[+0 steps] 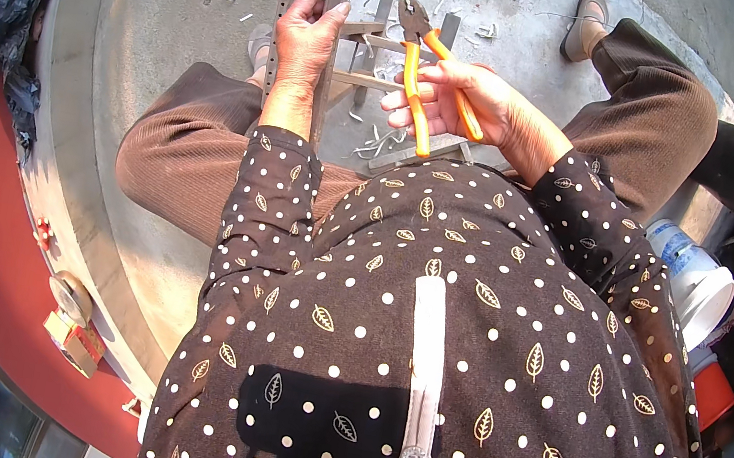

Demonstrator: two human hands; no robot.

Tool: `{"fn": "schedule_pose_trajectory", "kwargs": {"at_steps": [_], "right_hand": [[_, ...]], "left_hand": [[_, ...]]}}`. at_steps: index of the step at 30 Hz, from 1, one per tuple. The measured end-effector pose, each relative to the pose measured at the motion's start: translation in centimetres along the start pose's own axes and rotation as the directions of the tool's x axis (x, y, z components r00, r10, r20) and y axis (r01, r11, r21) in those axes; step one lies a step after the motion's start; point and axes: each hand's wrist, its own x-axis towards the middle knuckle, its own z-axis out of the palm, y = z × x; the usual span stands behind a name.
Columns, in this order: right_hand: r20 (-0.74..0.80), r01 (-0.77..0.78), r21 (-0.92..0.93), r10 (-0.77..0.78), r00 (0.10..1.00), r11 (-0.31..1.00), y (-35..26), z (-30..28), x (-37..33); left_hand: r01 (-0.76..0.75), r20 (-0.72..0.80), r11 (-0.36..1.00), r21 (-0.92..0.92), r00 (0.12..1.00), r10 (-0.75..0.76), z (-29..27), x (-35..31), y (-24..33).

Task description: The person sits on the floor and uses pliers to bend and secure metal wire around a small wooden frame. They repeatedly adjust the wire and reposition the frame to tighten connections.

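Closest of all was the dark blouse (455,399), dotted white and printed with pale leaves, filling the lower view. And there, just beyond it, were the pliers (412,67), up in the air over the work! Two bright orange handles, spread apart in a narrow V, met at a dark, worn-looking metal head that pointed up and a little left; whether its tips met was too small to tell. The right hand (490,104) had them, palm turned partly up, thumb across one handle, fingers loosely curled about the grips.

Right beside them stood the frame (360,80), dull grey-brown uprights joined by thin crossbars, and on its left side the left hand (304,49) was closed around an upright, thumb lying over it. A dark bar with a row of holes (277,44) ran just left of that wrist.

Around it all, curled white strips (487,31) littered the grey concrete ground (170,12), some lying near the frame's lower end. Brown ribbed trousers (655,103) spread wide on both sides, a grey shoe (575,39) planted at upper right. Farther out, a white bucket (708,298) lay tipped on the right, and a red wall (8,169) curved away on the left.
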Motion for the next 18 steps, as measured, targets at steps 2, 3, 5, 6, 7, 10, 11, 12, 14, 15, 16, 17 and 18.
{"fn": "schedule_pose_trajectory", "kwargs": {"at_steps": [2,3,5,6,7,10,11,12,14,15,16,17,18], "right_hand": [[0.056,-0.007,0.065,0.004,0.998,0.998,0.3,0.3,0.9],[0.069,-0.013,0.085,0.007,0.998,0.996,0.5,0.6,1.1],[0.084,-0.027,0.097,0.019,0.996,0.995,0.7,1.2,1.8],[0.111,-0.039,0.128,0.025,0.994,0.991,0.8,1.4,2.1],[0.134,-0.052,0.16,0.03,0.99,0.986,0.8,1.6,2.3],[0.113,-0.048,0.214,0.024,0.993,0.976,1.3,2.1,2.8],[0.106,-0.036,0.215,0.013,0.994,0.976,1.5,2.0,2.9],[0.098,-0.025,0.216,0.004,0.995,0.976,1.8,1.9,3.1],[0.062,-0.006,0.206,-0.007,0.998,0.979,2.0,1.7,3.2],[0.068,-0.002,0.214,-0.013,0.998,0.977,2.0,1.7,3.2],[0.073,0.002,0.222,-0.018,0.997,0.975,2.0,1.7,3.3],[0.078,0.005,0.229,-0.024,0.997,0.973,2.1,1.8,3.3],[0.08,0.006,0.234,-0.026,0.997,0.972,2.1,1.8,3.3]], "left_hand": [[-0.009,-0.047,1.0,-0.008,0.999,0.009,0.1,-0.2,0.2],[-0.016,-0.039,1.0,0.009,0.999,0.016,0.1,-0.2,0.2],[-0.028,-0.017,0.999,0.044,0.999,0.029,0.1,-0.2,0.0],[-0.037,-0.011,0.999,0.036,0.999,0.037,0.1,-0.1,-0.1],[-0.039,-0.004,0.999,0.03,0.999,0.039,0.3,-0.1,-0.1],[-0.04,0.013,0.999,0.008,0.999,0.039,0.7,-0.3,-0.2],[-0.035,0.018,0.999,-0.003,0.999,0.035,0.8,-0.3,-0.2],[-0.031,0.022,0.999,-0.014,0.999,0.031,0.8,-0.3,-0.2],[-0.027,0.025,1.0,-0.014,0.999,0.027,0.9,-0.4,-0.1],[-0.025,0.026,1.0,-0.014,0.999,0.025,1.0,-0.5,-0.1],[-0.023,0.019,1.0,-0.012,1.0,0.023,1.0,-0.5,0.0],[-0.02,0.012,1.0,-0.011,1.0,0.021,1.0,-0.6,0.1],[-0.018,0.005,1.0,-0.009,1.0,0.018,1.1,-0.6,0.1]]}}
